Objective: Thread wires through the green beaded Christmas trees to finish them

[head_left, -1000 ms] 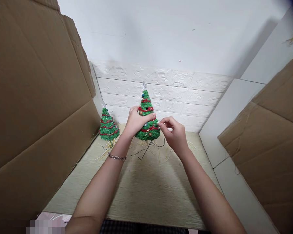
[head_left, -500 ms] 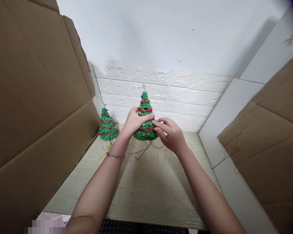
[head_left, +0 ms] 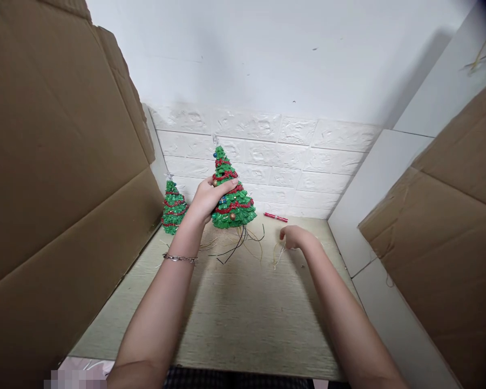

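Observation:
A green miniature Christmas tree (head_left: pixel 237 208) with red garlands and small baubles leans to the left, held by my left hand (head_left: pixel 208 199) around its left side. Dark and yellow wires (head_left: pixel 243 243) hang from its base. My right hand (head_left: pixel 295 236) is low over the table on the right, its fingers curled down at some thin white and yellow wires (head_left: pixel 278 255); whether it grips them is hidden. A red pen-like stick (head_left: pixel 275 217) lies just behind that hand. A second, similar tree (head_left: pixel 173 208) stands at the left, partly behind my left wrist.
Large cardboard sheets rise at the left (head_left: pixel 65 162) and the right (head_left: pixel 441 232) of the pale wooden table (head_left: pixel 243 324). A white brick-pattern wall (head_left: pixel 255 156) closes the back. White panels (head_left: pixel 372 189) stand along the right edge.
My right hand has left the tree and moved right and down to the wires. My left hand has shifted left with the tree, which now tilts. The red stick has come into view.

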Available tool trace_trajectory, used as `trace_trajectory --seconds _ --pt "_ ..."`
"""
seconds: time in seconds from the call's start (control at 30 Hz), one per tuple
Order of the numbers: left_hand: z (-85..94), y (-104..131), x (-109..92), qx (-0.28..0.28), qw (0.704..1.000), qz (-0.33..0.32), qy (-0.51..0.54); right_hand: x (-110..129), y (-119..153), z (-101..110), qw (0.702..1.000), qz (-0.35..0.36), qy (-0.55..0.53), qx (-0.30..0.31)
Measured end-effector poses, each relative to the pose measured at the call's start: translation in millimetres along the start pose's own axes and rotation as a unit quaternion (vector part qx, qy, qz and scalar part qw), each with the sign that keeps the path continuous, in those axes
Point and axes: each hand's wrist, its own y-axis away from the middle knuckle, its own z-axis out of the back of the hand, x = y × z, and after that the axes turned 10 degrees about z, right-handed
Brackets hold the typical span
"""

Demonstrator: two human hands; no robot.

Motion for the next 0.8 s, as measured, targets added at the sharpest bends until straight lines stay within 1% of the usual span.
trace_trajectory --seconds 0.1,0.2,0.3,0.4,0.5,0.6,0.67,0.8 --pt "-0.2 1.7 -1.9 0.010 1.000 0.007 -0.001 -1.7 -11.3 -8.0 0.999 0.002 0.018 0.029" --pt "0.0 1.3 -1.3 0.023 1.000 0.004 -0.002 -7.4 -18.3 -13.6 0.999 0.005 0.028 0.041" --pt "1.0 -0.4 0.5 0.031 0.999 0.007 -0.004 -14.8 -23.5 -18.9 0.999 0.010 0.019 0.038" --pt "2.4 -1.2 1.2 0.031 0.999 0.018 -0.006 -20.4 -24.9 -21.1 0.999 0.026 -0.012 0.016" --pt "3.5 -0.8 0.4 0.041 0.999 0.028 -0.004 -21.7 -19.4 -15.2 0.996 0.059 -0.059 -0.031" --pt "4.7 -0.8 -0.4 0.054 0.998 0.035 -0.001 -19.4 -8.3 -2.1 0.985 0.091 -0.107 -0.104" --pt "5.7 -1.7 -0.1 0.062 0.997 0.041 -0.001 -17.4 -0.8 7.3 0.973 0.098 -0.132 -0.161" --pt "7.1 -3.5 2.2 0.079 0.996 0.044 0.002 -15.5 8.5 20.9 0.947 0.088 -0.160 -0.264"
